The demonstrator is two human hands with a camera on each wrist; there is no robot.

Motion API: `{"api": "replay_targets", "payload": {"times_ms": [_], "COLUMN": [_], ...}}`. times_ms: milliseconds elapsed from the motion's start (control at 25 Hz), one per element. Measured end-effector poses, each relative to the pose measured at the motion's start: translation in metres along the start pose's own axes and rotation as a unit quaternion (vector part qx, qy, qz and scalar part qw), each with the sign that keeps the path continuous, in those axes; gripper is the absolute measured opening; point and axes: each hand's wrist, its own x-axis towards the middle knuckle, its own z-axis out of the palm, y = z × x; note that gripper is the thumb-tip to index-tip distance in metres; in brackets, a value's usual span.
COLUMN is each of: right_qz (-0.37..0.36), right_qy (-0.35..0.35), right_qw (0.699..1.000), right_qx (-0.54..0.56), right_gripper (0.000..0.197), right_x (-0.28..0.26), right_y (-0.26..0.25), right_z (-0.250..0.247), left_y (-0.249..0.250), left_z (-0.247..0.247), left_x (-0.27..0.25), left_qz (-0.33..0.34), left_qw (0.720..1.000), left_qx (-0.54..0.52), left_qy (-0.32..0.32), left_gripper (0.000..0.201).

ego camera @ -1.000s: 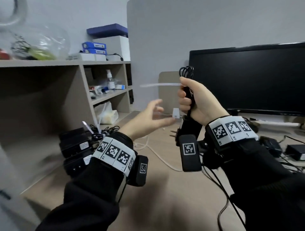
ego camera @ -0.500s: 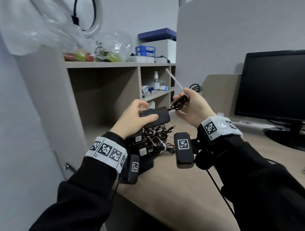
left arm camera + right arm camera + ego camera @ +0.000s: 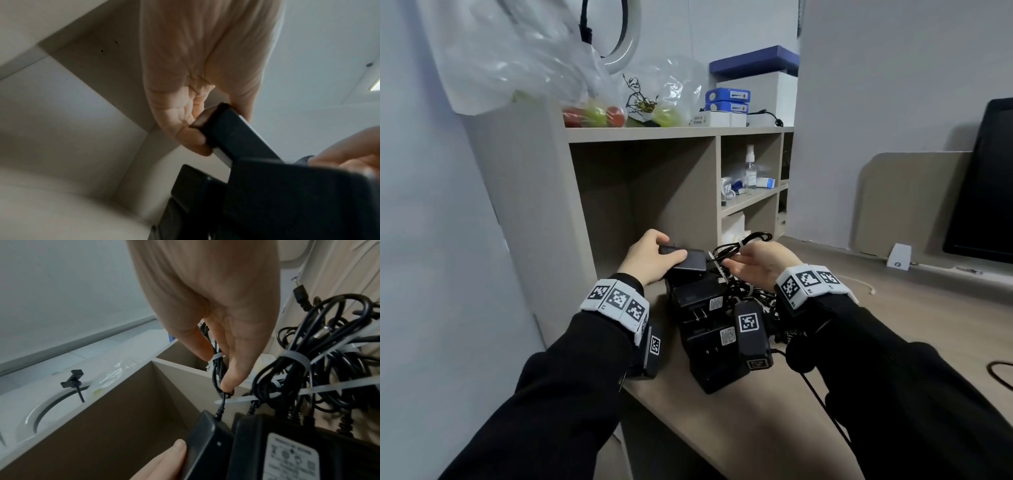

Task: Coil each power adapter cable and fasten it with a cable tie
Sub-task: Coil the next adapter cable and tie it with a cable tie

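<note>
Head view, centre frame: my left hand (image 3: 650,255) grips the black rectangular plastic power adapter (image 3: 688,260) above the stack of black adapters (image 3: 705,329); could topple it.

Left wrist: fingers (image 3: 191,138) clamp its end.

Right wrist: my right hand (image 3: 216,321) pinches the black coiled cable (image 3: 218,369) near its white plastic cable tie (image 3: 218,356); may snag neighbouring coils.

You are working in a tight corner at the centre of the head view: the shelf unit's upright panel (image 3: 530,205) is closing off the left, and its open lower bay (image 3: 640,192) is leaving room behind your left hand (image 3: 650,258). A pile of black adapters (image 3: 709,329) with tied cable bundles (image 3: 308,369) is crowding the desk (image 3: 893,342) directly under both wrists. Your right hand (image 3: 760,267) is sitting against those cables. Bare desk is lying open toward the right of the frame, up to the monitor (image 3: 986,185) and the low divider panel (image 3: 900,202) at the far right.
</note>
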Motion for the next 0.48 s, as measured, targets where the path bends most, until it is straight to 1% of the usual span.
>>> {"api": "replay_targets", "payload": {"times_ms": [40, 80, 160, 240, 320, 400, 480], "right_qz": [0.006, 0.012, 0.026, 0.045, 0.058, 0.062, 0.068], "right_qy": [0.005, 0.013, 0.032, 0.039, 0.044, 0.045, 0.037], "right_qw": [1.0, 1.0, 0.999, 0.996, 0.992, 0.987, 0.987], "right_qx": [0.0, -0.007, -0.032, -0.063, -0.107, -0.139, -0.142], "right_gripper": [0.017, 0.015, 0.012, 0.011, 0.012, 0.016, 0.022], "right_x": [0.003, 0.006, 0.013, 0.013, 0.01, 0.005, 0.0], "right_y": [0.002, 0.004, 0.006, 0.008, 0.007, 0.004, 0.0], "right_z": [-0.001, -0.002, -0.009, -0.019, -0.028, -0.036, -0.042], "left_y": [-0.003, -0.005, -0.009, -0.014, -0.013, -0.009, 0.003], "left_z": [0.003, 0.007, 0.012, 0.015, 0.014, 0.013, 0.01], "left_x": [0.001, 0.0, 0.0, 0.002, 0.002, 0.0, -0.008], "left_qz": [-0.004, -0.008, -0.023, -0.035, -0.042, -0.05, -0.049], "left_qw": [1.0, 1.0, 0.999, 0.997, 0.995, 0.995, 0.995], "left_qx": [0.013, 0.02, 0.03, 0.061, 0.087, 0.084, 0.091], "left_qy": [-0.004, -0.009, -0.018, -0.016, -0.014, -0.022, -0.014], "left_gripper": [0.045, 0.045, 0.044, 0.044, 0.048, 0.054, 0.057]}}
